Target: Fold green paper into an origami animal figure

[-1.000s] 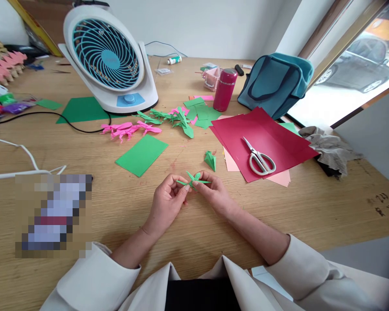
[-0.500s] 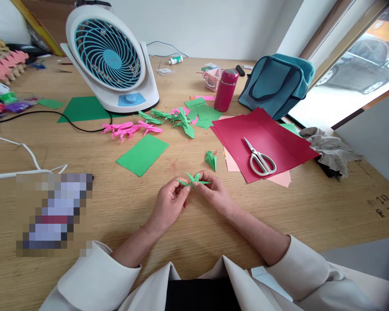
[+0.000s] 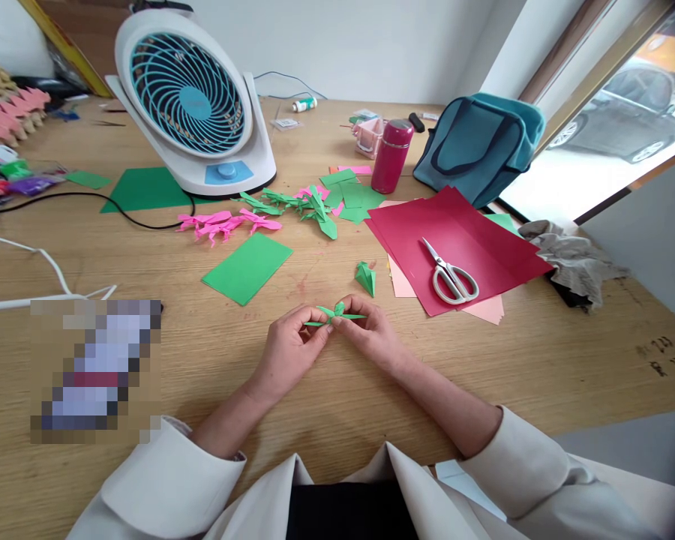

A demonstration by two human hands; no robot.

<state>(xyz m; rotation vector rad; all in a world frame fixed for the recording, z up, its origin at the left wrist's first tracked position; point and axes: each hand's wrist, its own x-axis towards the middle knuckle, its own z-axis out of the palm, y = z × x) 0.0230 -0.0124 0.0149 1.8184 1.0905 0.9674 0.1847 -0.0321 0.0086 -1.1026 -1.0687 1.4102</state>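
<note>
Between my two hands is a small green folded paper figure (image 3: pixel 338 309) with thin pointed limbs sticking out to both sides. My left hand (image 3: pixel 293 341) pinches its left part between thumb and fingers. On the other side, my right hand (image 3: pixel 371 334) grips its right part, thumb in front and index finger behind. The fingertips hide part of the folds. Just beyond my right hand lies another green folded paper piece (image 3: pixel 365 278), apart from both hands. A flat green paper sheet (image 3: pixel 248 268) rests farther to the left.
White-handled scissors (image 3: pixel 453 281) lie on dark red paper (image 3: pixel 394 232) at the right. Pink folded figures (image 3: pixel 219 225) and green ones (image 3: pixel 318 210) sit below a fan (image 3: pixel 196 105). Behind stand a red flask (image 3: pixel 392 157) and a teal bag (image 3: pixel 478 146). A blurred phone-like object (image 3: pixel 98 367) is at left.
My left fingers have shifted slightly on the green paper figure, and its left limbs now lie flatter and closer to level. My right hand has hardly moved.
</note>
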